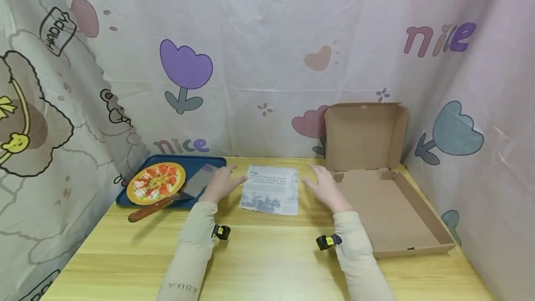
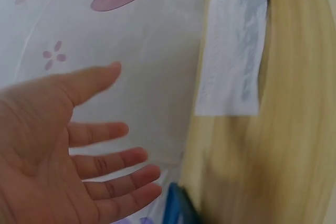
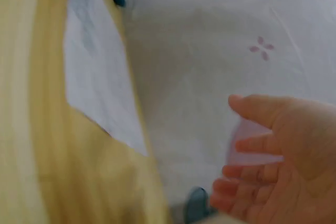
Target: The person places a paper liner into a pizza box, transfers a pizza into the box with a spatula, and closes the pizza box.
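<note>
A printed sheet of paper (image 1: 270, 190), like newsprint, lies flat on the wooden table between my hands. My left hand (image 1: 221, 184) hovers at its left side, fingers spread and holding nothing; the left wrist view shows the bare palm (image 2: 37, 156). On the paper's other side, my right hand (image 1: 328, 188) is held up with thumb and fingers apart, also holding nothing. Left of my left hand is a blue tray (image 1: 193, 162) with a pizza (image 1: 156, 183) and a wooden-handled pizza server (image 1: 152, 209), whose metal blade lies partly behind that hand.
An open cardboard pizza box (image 1: 401, 222) stands at the right, its lid (image 1: 361, 136) upright against the patterned curtain (image 1: 259, 59). The curtain encloses the back and sides of the wooden table (image 1: 271, 259). The server's handle sticks out past the tray's front edge.
</note>
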### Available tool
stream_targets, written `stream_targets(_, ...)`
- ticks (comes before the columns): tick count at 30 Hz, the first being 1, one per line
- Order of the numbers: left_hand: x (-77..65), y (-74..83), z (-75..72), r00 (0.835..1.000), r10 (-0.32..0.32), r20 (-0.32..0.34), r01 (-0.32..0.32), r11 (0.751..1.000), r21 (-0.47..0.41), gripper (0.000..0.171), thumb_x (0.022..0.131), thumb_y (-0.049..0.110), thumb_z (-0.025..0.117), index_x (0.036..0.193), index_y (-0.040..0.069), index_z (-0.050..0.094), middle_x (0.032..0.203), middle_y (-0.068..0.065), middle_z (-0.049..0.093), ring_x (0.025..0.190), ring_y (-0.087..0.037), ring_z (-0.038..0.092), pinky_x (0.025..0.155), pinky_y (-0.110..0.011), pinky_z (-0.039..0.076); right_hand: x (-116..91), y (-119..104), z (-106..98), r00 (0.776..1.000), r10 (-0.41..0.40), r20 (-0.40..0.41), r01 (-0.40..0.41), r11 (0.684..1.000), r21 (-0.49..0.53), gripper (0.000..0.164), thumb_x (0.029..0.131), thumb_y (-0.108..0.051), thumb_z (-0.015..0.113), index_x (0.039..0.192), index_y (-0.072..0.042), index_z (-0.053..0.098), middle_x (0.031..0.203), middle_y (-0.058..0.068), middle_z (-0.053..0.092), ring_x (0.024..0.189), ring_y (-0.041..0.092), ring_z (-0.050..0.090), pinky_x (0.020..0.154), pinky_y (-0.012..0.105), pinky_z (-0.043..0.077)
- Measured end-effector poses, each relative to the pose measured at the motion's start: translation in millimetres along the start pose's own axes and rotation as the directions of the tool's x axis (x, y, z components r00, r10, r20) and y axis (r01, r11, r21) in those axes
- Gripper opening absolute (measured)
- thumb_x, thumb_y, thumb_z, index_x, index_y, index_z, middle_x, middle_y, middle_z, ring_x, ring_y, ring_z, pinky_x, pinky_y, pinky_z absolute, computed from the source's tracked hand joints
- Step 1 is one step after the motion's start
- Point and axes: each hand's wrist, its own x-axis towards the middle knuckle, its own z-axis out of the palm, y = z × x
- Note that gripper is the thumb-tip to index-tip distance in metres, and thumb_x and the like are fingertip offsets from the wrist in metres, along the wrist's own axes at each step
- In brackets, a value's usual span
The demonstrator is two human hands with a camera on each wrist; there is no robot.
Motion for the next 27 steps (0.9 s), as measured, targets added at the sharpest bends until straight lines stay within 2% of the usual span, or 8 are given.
stream_targets(7,15.2,-2.3,17.9,0.988,-0.150,0.032,0.153,0.984,-0.087,0.066,0.088,0.036,0.069,0.137,-0.004,0.049,0.133,-0.027,0.056,0.116,-0.038,0.059,0.098,-0.052,0.049,13,-5,29,0.991,0.129,0.046,-0.133,0.985,0.110,0.058,0.093,-0.027,0.063,0.139,0.005,0.046,0.132,0.029,0.056,0.114,0.042,0.059,0.096,0.052,0.050)
stream_targets(9,17.3,-2.4,22.8,0.982,-0.189,0.028,0.191,0.977,-0.094,0.063,0.086,0.033,0.072,0.131,-0.006,0.053,0.118,-0.025,0.064,0.098,-0.032,0.064,0.088,-0.045,0.053,14,-6,35,0.979,0.190,0.078,-0.200,0.967,0.156,0.058,0.092,-0.026,0.064,0.138,0.005,0.046,0.127,0.027,0.059,0.100,0.038,0.065,0.087,0.047,0.055)
stream_targets(11,18.9,-2.2,27.4,0.975,-0.220,0.023,0.221,0.971,-0.094,0.053,0.083,0.029,0.074,0.119,-0.007,0.059,0.092,-0.018,0.066,0.075,-0.024,0.061,0.070,-0.036,0.052,15,-8,40,0.962,0.249,0.114,-0.268,0.943,0.200,0.059,0.091,-0.025,0.066,0.139,0.004,0.046,0.124,0.026,0.060,0.082,0.031,0.067,0.074,0.041,0.058)
stream_targets(13,20.3,-1.3,31.1,0.970,-0.243,0.025,0.244,0.964,-0.101,0.041,0.081,0.024,0.077,0.104,-0.006,0.062,0.073,-0.009,0.056,0.059,-0.018,0.049,0.055,-0.030,0.043,15,-10,43,0.942,0.300,0.150,-0.329,0.912,0.246,0.060,0.091,-0.025,0.066,0.140,0.003,0.044,0.123,0.025,0.059,0.066,0.025,0.063,0.063,0.035,0.058)
stream_targets(15,21.2,0.1,34.4,0.966,-0.256,0.037,0.258,0.961,-0.100,0.031,0.078,0.020,0.078,0.091,-0.002,0.061,0.065,-0.004,0.046,0.054,-0.017,0.043,0.050,-0.027,0.035,16,-12,46,0.929,0.329,0.170,-0.365,0.889,0.276,0.060,0.092,-0.025,0.066,0.141,0.003,0.043,0.124,0.026,0.058,0.060,0.019,0.058,0.058,0.031,0.057)
stream_targets(18,22.4,3.0,38.7,0.964,-0.260,0.053,0.263,0.963,-0.055,0.029,0.075,0.018,0.081,0.082,0.000,0.060,0.070,-0.005,0.047,0.061,-0.019,0.045,0.054,-0.028,0.036,16,-14,48,0.920,0.354,0.167,-0.389,0.878,0.280,0.059,0.093,-0.025,0.064,0.141,0.002,0.043,0.128,0.026,0.056,0.058,0.015,0.053,0.056,0.030,0.057)
stream_targets(24,21.2,9.0,45.8,0.967,-0.253,0.039,0.249,0.965,0.079,0.047,0.072,0.021,0.085,0.103,-0.006,0.063,0.097,-0.018,0.064,0.083,-0.027,0.056,0.081,-0.039,0.052,16,-18,50,0.911,0.383,0.156,-0.412,0.870,0.270,0.058,0.093,-0.024,0.064,0.139,0.004,0.043,0.127,0.028,0.054,0.055,0.014,0.050,0.055,0.028,0.056)
stream_targets(27,20.4,11.5,47.0,0.969,-0.247,0.020,0.243,0.962,0.122,0.047,0.072,0.022,0.085,0.104,-0.006,0.065,0.100,-0.020,0.066,0.083,-0.028,0.058,0.082,-0.042,0.053,17,-20,50,0.906,0.392,0.158,-0.422,0.862,0.282,0.057,0.092,-0.022,0.065,0.138,0.005,0.044,0.117,0.026,0.057,0.053,0.013,0.051,0.053,0.027,0.055)
